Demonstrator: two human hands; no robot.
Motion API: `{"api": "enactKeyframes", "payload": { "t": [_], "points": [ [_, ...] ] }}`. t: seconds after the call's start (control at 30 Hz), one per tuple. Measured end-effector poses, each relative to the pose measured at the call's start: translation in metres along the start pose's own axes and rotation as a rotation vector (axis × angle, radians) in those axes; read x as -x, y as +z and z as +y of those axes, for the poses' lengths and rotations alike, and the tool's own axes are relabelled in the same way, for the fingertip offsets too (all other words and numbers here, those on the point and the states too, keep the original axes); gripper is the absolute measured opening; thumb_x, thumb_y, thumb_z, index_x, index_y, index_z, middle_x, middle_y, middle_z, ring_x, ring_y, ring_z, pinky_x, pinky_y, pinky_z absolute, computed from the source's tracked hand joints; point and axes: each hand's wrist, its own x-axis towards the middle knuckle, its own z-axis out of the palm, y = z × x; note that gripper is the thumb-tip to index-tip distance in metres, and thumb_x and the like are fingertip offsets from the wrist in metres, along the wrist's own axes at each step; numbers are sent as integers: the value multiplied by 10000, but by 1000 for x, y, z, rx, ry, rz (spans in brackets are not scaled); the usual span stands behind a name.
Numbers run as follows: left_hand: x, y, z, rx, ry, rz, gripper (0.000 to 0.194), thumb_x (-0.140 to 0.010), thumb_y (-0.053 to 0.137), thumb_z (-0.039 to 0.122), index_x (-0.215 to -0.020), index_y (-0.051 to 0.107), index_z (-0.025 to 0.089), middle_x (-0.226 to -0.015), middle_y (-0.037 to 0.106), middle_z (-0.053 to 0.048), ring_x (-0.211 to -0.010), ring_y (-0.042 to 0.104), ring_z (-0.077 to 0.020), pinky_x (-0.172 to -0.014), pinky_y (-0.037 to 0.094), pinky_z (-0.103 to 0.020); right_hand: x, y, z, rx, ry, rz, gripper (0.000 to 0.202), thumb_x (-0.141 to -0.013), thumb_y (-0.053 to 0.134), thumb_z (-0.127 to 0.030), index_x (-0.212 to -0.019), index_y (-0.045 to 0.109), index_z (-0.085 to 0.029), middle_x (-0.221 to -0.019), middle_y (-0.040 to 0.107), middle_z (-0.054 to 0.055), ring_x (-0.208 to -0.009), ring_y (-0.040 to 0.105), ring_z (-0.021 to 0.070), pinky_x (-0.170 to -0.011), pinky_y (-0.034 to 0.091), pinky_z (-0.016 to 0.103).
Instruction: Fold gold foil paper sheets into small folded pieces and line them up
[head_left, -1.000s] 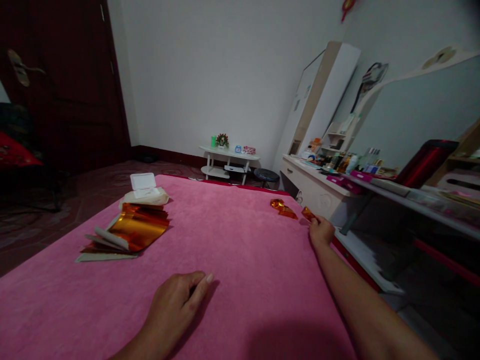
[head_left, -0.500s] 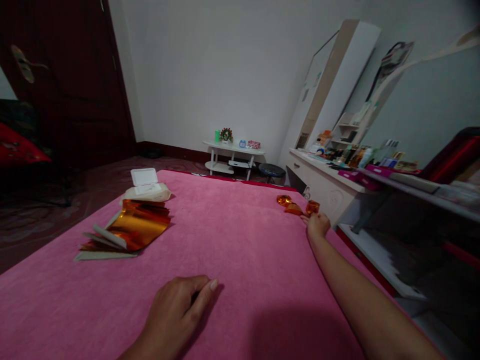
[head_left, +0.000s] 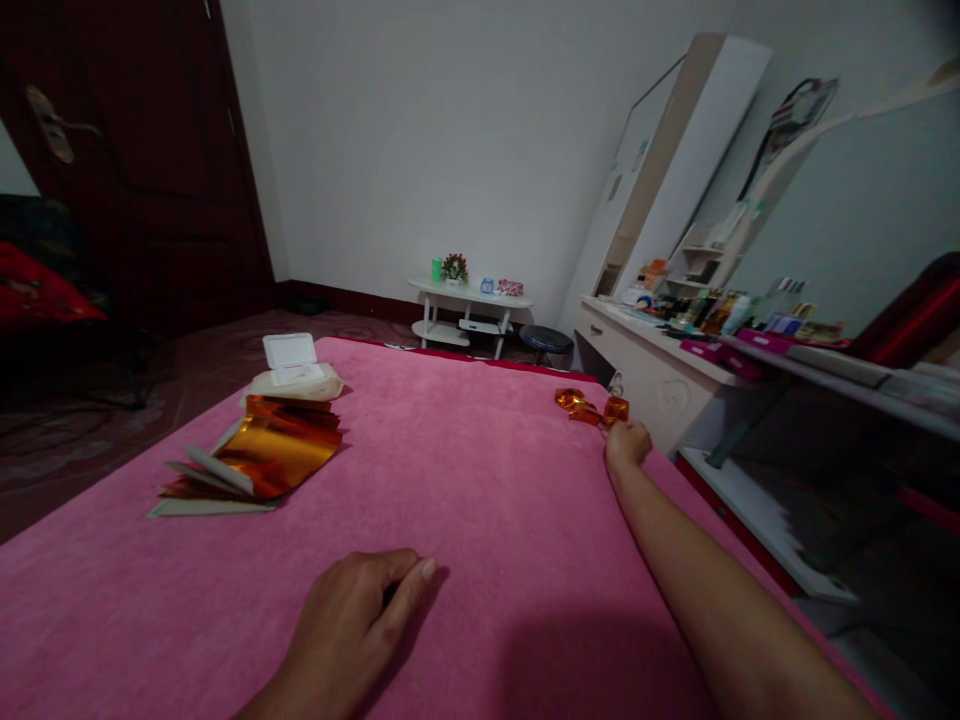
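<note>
My left hand [head_left: 356,620] rests on the pink cloth [head_left: 442,450] at the near middle, its fingers curled under and the thumb laid along the index finger. Nothing shows in it. Far to the right, my outstretched right hand [head_left: 628,442] is closed on a small folded piece of orange-gold foil paper [head_left: 617,410]; its fingertips are partly hidden. Just left of that piece lie a few other folded foil pieces [head_left: 571,399]. On the left side sits a fanned stack of gold foil sheets [head_left: 289,455] with pale backing, away from both hands.
Behind the foil stack is an open white plastic box [head_left: 291,352] on a pale wrapper [head_left: 330,383]. A dressing table [head_left: 645,350] with bottles and pink boxes stands right of the cloth. Beyond the far edge are a round stool [head_left: 546,340] and a low white table [head_left: 469,294].
My right hand has shifted slightly left with the foil piece, closer to the other folded pieces. My left hand stays where it was.
</note>
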Motion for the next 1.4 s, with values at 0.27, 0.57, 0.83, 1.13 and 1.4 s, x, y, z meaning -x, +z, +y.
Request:
{"api": "enactKeyframes", "payload": {
  "t": [0.27,0.57,0.83,1.13,1.4],
  "points": [
    [1,-1,4,-7,-19,-16,512,-889,347,559,-565,451,177,-530,481,15,-523,481,-134,-530,241,-256,-8,7,1,-39,195,39,309,-912,545,-324,-1179,546,-169,-1185,568,85,-987,591,206,-828,514,410],
    [0,-2,2,-23,11,-5,507,-895,348,549,-573,459,174,-544,506,11,-533,497,-135,-536,242,-256,1,1,-2,10,122,49,262,-931,487,-303,-1111,596,-147,-1065,631,92,-922,611,198,-791,509,367],
    [1,-4,4,-34,24,-4,515,-895,348,553,-574,482,172,-535,506,7,-526,496,-136,-535,233,-260,24,-33,12,159,-109,-17,328,-834,452,-273,-1016,713,-193,-921,709,108,-832,635,237,-685,436,299],
    [1,-3,4,-59,41,1,520,-907,332,547,-577,470,169,-544,517,6,-529,494,-129,-539,243,-257,28,-40,15,145,-264,-85,327,-705,527,-166,-941,737,-251,-1008,710,44,-912,626,232,-776,444,308],
    [1,-3,7,-102,36,-31,537,-922,297,541,-592,505,171,-567,547,5,-547,502,-124,-551,265,-251,3,-26,24,-133,-289,-17,404,-741,473,-164,-1107,646,-153,-1107,673,86,-908,646,206,-787,507,314]
  ]
}}
